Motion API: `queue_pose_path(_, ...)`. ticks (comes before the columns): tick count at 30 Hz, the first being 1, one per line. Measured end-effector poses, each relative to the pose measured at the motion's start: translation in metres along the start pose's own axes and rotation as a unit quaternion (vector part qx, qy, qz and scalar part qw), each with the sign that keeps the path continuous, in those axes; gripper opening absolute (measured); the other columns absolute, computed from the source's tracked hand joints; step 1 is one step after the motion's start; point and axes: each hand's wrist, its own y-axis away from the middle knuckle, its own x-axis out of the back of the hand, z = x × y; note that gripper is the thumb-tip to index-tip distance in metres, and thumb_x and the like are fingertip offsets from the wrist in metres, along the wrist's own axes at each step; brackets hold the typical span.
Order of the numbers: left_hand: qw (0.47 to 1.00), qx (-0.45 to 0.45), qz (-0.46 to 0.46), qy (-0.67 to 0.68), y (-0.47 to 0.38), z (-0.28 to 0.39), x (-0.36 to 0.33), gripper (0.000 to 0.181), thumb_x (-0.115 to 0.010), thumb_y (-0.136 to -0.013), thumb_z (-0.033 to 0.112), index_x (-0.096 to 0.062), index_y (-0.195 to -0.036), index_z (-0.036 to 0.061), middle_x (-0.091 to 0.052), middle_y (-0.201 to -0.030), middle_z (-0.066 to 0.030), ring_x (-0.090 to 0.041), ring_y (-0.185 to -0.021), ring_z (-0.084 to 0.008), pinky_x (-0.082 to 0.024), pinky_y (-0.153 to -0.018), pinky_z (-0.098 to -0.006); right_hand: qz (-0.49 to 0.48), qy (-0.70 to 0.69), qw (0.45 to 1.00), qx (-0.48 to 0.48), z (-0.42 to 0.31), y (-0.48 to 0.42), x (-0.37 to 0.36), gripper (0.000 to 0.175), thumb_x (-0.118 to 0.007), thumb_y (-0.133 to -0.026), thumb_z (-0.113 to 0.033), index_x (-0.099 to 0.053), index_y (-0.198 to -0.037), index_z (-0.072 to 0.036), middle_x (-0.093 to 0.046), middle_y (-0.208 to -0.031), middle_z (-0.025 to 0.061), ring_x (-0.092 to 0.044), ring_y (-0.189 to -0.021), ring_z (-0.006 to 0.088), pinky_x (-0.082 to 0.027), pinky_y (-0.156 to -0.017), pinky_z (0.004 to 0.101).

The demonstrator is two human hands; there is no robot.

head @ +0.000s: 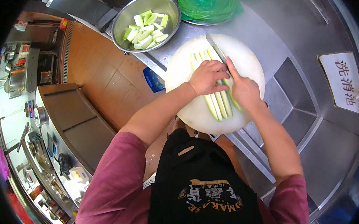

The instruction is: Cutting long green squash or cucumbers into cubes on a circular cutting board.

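Several long strips of a pale green gourd-like vegetable (216,106) lie side by side on a thick, round white cutting board (194,119). My left hand (207,77) rests across the strips and holds them, its fingertips close to the knife. In my right hand (246,91) is a kitchen knife (216,47), the index finger stretched along the top of its blade. The blade slants over the strips, its tip toward the board's far edge. My right hand covers the handle. One strip lies partly under the right hand, apart from the others.
A steel bowl (171,33) with cut vegetable pieces (145,36) stands beyond the board on the left. Behind the board, a green plastic bag (207,4) sits in a metal dish. A steel sink (296,92) lies to the right; a blue container (153,80) is below the counter edge.
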Motion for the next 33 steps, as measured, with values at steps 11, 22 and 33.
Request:
queue_pose_path(11,1.0,0.009,0.005,-0.008,0.008,-0.003,0.008,0.035,-0.087,-0.07,0.031,-0.073,-0.098,0.0163,-0.063,-0.108,-0.0015,-0.058,-0.108,-0.0262,-0.045,-0.093,-0.0414,-0.137,-0.006,0.987,-0.089,0.012,0.085,0.028,0.092,-0.049,-0.086,-0.001,-0.011,-0.161,-0.039,-0.069,-0.089,0.0254,-0.07,-0.084,0.0418,-0.054,-0.079,0.0498)
queue_pose_path(22,1.0,-0.005,-0.003,-0.008,0.015,0.003,0.005,0.033,-0.083,-0.073,0.035,-0.071,-0.098,0.0173,-0.061,-0.112,-0.0037,-0.057,-0.113,-0.0264,-0.043,-0.098,-0.0429,-0.005,-0.034,0.998,-0.047,0.009,0.038,0.003,0.094,-0.05,-0.083,-0.002,-0.013,-0.161,-0.04,-0.069,-0.077,0.0211,-0.069,-0.071,0.0399,-0.055,-0.071,0.0505)
queue_pose_path(33,1.0,0.002,-0.018,-0.003,0.014,-0.004,0.012,0.032,-0.082,-0.074,0.036,-0.07,-0.098,0.018,-0.06,-0.113,-0.0022,-0.055,-0.113,-0.0252,-0.042,-0.096,-0.0417,-0.014,-0.011,1.0,-0.025,-0.01,0.05,0.005,0.092,-0.051,-0.084,-0.003,-0.014,-0.161,-0.037,-0.07,-0.081,0.0202,-0.069,-0.071,0.0389,-0.055,-0.069,0.0502)
